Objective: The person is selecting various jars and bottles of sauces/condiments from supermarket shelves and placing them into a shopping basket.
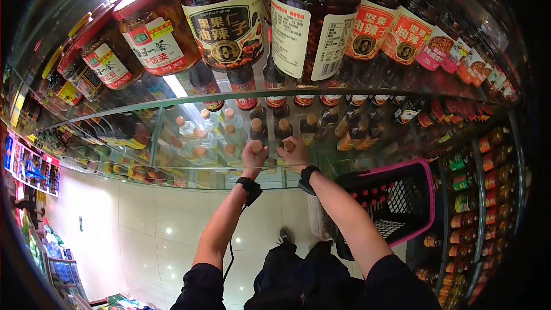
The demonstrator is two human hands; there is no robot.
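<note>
On a lower glass shelf, my left hand (252, 161) is closed around the top of a bottle with a tan cap (256, 146). Just beside it, my right hand (297, 158) grips a second bottle by its neck, its tan cap (288, 146) showing between the fingers. The fingers largely hide both bottle bodies. Dark bottles (283, 128) with similar caps stand in rows right behind my hands. To the left are clear bottles (186, 127) with orange-tan caps.
Above my hands, an upper glass shelf (321, 93) carries large chili oil jars (222, 26) close to the camera. A black basket with a pink rim (430, 195) holds several red-capped bottles at the right. Racked bottles (462, 204) stand beyond it.
</note>
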